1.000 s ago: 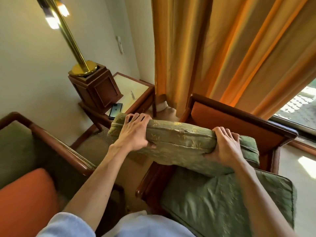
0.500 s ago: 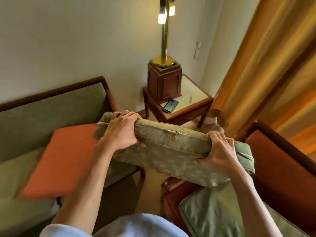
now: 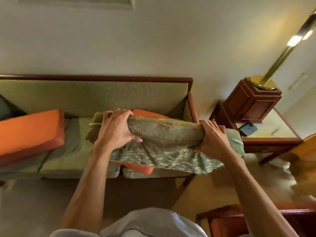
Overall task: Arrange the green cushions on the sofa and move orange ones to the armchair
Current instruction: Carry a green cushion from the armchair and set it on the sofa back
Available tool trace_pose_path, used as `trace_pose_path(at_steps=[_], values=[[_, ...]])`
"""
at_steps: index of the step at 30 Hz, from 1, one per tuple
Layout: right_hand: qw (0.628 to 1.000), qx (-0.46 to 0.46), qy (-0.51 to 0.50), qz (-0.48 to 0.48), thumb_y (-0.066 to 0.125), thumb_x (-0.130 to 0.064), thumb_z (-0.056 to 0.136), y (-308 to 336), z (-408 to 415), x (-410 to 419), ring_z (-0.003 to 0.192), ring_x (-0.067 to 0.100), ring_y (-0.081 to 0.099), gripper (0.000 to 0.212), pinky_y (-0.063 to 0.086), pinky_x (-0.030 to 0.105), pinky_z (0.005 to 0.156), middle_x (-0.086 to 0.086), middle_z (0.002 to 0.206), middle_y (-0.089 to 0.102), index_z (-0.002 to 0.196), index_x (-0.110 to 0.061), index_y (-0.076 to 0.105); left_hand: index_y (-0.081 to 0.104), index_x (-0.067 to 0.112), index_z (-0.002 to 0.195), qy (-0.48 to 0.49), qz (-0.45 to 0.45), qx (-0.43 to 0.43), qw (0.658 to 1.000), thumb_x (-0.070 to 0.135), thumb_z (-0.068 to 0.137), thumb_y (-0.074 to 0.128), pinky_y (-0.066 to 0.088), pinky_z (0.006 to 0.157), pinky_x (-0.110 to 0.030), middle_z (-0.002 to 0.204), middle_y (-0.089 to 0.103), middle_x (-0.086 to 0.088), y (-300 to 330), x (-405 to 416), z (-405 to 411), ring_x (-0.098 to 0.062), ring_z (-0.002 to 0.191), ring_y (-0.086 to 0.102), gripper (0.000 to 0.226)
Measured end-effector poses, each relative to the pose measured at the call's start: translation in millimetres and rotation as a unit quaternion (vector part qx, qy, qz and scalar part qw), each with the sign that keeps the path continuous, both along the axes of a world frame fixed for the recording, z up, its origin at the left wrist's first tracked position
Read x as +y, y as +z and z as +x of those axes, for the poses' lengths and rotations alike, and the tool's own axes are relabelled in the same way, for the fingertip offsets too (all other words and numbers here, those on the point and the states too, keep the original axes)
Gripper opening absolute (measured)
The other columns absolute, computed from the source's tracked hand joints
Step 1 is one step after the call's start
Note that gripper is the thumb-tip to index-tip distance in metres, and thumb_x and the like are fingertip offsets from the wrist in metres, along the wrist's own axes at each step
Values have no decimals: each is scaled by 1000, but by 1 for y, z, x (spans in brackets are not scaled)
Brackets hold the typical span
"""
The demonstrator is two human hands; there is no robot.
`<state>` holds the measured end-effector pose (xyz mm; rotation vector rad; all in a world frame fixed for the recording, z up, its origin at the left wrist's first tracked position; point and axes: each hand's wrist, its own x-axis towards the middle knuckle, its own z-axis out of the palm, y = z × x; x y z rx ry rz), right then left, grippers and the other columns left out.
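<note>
I hold a green patterned cushion (image 3: pixel 164 147) flat in the air over the right end of the sofa (image 3: pixel 95 96). My left hand (image 3: pixel 116 130) grips its left part and my right hand (image 3: pixel 213 139) grips its right part. Under it lies an orange cushion (image 3: pixel 136 166) on the sofa seat, mostly hidden; only its back and front corners show. A second orange cushion (image 3: pixel 30 132) lies on the left part of the seat. The sofa has green upholstery and a dark wooden frame.
A wooden side table (image 3: pixel 273 134) with a phone (image 3: pixel 248 129) and a brass floor lamp (image 3: pixel 266 82) on a wooden base stands right of the sofa. A reddish wooden armchair edge (image 3: pixel 239 219) shows at the bottom right. Carpet lies before the sofa.
I have turned left from the armchair to face the sofa, carrying the green cushion in both hands. It now hangs over the sofa's right seat and the orange cushion there.
</note>
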<state>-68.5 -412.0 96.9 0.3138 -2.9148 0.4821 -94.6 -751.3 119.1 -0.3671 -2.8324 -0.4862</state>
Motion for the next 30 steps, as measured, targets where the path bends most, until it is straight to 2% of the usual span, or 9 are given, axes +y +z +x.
trace_pose_path(at_steps=[8, 13, 16, 18, 20, 22, 23, 27, 30], values=[[998, 4, 61, 13, 91, -52, 53, 16, -78, -98, 108, 22, 47, 80, 31, 40, 94, -2, 113, 55, 113, -17, 51, 59, 21, 110, 59, 27, 18, 998, 69, 40, 90, 33, 97, -41, 112, 65, 2, -4, -101, -31, -21, 106, 55, 90], [996, 10, 83, 8, 91, -53, 53, 6, -144, -130, 109, 26, 48, 83, 35, 45, 100, 2, 115, 57, 115, -13, 53, 58, 22, 111, 79, 39, -15, 996, 70, 40, 89, 33, 97, -42, 112, 60, 5, -14, -134, -80, -19, 108, 52, 92], [997, -28, 74, 26, 89, -57, 53, -27, -185, -143, 111, 26, 47, 85, 35, 44, 98, 2, 117, 56, 116, -14, 52, 52, 21, 120, 87, 15, -70, 994, 62, 46, 92, 31, 102, -40, 119, 56, 4, -39, -139, -117, -19, 114, 48, 94], [992, -84, 78, 51, 88, -55, 55, -65, -202, -150, 116, 28, 47, 87, 34, 44, 101, 4, 121, 54, 121, -13, 50, 41, 18, 136, 91, -32, -173, 980, 58, 55, 91, 27, 112, -42, 139, 49, -2, -75, -141, -138, -24, 130, 42, 103], [984, -146, 74, 77, 83, -50, 62, -110, -204, -156, 127, 32, 42, 92, 27, 44, 112, 8, 132, 49, 133, -10, 42, 13, 16, 156, 89, -97, -300, 945, 58, 64, 87, 11, 123, -47, 164, 19, -6, -117, -136, -149, -27, 151, 17, 125], [984, -140, 62, 90, 79, -52, 64, -139, -205, -157, 136, 35, 32, 104, 14, 46, 120, 11, 141, 41, 144, -8, 30, -17, 16, 157, 113, -152, -322, 928, 61, 67, 84, -8, 123, -52, 166, -14, -1, -150, -127, -157, -27, 154, -14, 142], [986, -127, 62, 94, 78, -54, 64, -142, -213, -155, 139, 35, 28, 109, 10, 48, 122, 11, 145, 38, 148, -8, 26, -21, 16, 156, 138, -159, -303, 930, 62, 69, 82, -12, 122, -53, 166, -17, -2, -156, -124, -165, -27, 153, -19, 143], [972, -176, 116, 100, 81, -62, 64, -133, -261, -125, 150, 27, 11, 122, 1, 48, 123, 5, 159, 23, 155, -20, 12, -12, 19, 159, 164, -127, -296, 932, 48, 75, 83, -8, 123, -53, 168, -5, -5, -155, -132, -195, -25, 154, -16, 130], [960, -230, 95, 130, 85, -63, 57, -133, -290, -88, 152, 27, 0, 132, 0, 60, 118, 0, 162, 13, 156, -28, 5, -5, 22, 159, 174, -110, -296, 933, 45, 70, 87, -6, 124, -50, 168, 1, -3, -156, -135, -203, -23, 154, -12, 130]])
